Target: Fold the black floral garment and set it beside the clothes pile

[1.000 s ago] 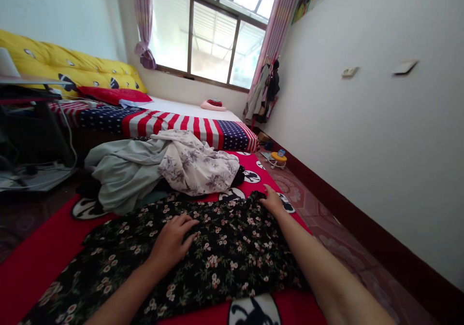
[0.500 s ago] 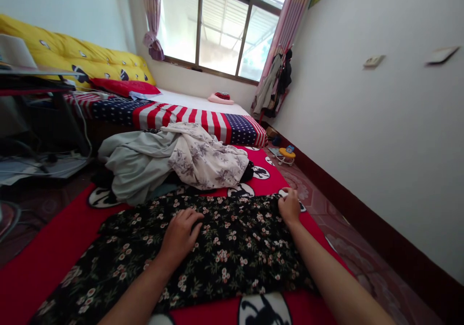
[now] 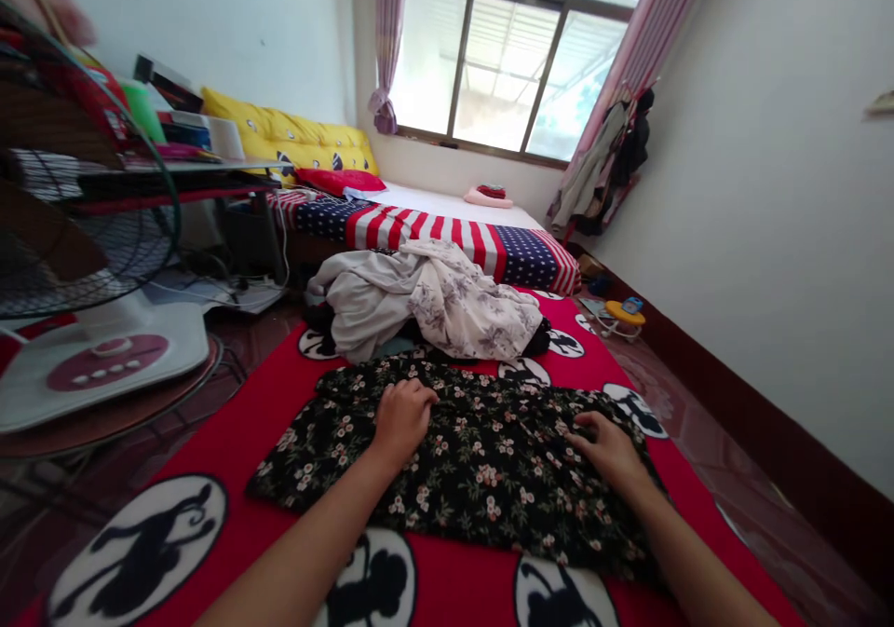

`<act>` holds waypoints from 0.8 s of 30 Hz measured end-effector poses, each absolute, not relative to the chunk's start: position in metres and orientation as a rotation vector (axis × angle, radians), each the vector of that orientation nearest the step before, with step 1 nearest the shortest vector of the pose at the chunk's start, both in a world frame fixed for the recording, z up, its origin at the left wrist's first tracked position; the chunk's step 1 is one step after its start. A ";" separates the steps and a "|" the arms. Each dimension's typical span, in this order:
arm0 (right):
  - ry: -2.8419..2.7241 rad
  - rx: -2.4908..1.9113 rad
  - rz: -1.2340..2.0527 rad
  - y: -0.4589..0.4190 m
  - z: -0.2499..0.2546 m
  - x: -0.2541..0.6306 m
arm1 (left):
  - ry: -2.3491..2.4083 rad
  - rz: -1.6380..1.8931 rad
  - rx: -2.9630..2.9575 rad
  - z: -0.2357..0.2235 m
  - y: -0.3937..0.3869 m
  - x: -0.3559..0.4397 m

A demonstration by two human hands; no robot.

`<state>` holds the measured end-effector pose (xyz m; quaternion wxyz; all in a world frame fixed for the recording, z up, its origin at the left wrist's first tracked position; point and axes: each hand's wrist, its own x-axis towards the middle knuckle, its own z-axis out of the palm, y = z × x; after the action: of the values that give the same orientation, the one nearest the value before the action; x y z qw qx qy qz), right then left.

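A black garment (image 3: pixel 481 464) with a small pink-and-white flower print lies spread flat before me on a red blanket (image 3: pixel 241 431). On its upper left part rests my left hand (image 3: pixel 403 422), its fingers curled together on the fabric. My right hand (image 3: pixel 609 448) lies on the right part of the garment, thumb and fingers apart. Just beyond the garment is a heap of clothes, with a grey cloth (image 3: pixel 370 296) on the left and a white floral cloth (image 3: pixel 471 301) on the right.
To the left, a fan (image 3: pixel 104 357) stands on a round stool (image 3: pixel 188 394), near a cluttered desk (image 3: pixel 230 175). A bed (image 3: pixel 433 231) with a striped, starred cover is under the window. A small yellow-topped stool (image 3: pixel 625 313) stands on the floor along the right wall.
The view has swung left, bringing in the fan. The garment's left part no longer stretches toward the bottom left. My right hand has left the far right edge and opened; my left hand's fingers have curled.
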<state>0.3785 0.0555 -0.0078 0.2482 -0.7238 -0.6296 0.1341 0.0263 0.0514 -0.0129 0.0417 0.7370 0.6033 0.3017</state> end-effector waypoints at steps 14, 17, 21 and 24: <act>-1.809 -1.704 0.071 0.032 0.002 0.367 | 1.887 0.659 2.480 0.000 0.045 -0.055; -2.069 -1.609 0.030 0.028 -0.001 0.331 | 1.837 0.618 2.530 -0.002 0.053 -0.060; -2.185 -1.618 -0.039 0.031 -0.001 0.306 | 1.812 0.640 2.562 0.005 0.056 -0.059; -2.062 -1.528 -0.058 0.030 0.011 0.310 | 1.829 0.703 2.555 0.020 0.047 -0.060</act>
<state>0.3097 0.0301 0.0110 0.2834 -0.5708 -0.7703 -0.0216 -0.0603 0.0471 0.0197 -0.0394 0.7929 0.5676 0.2181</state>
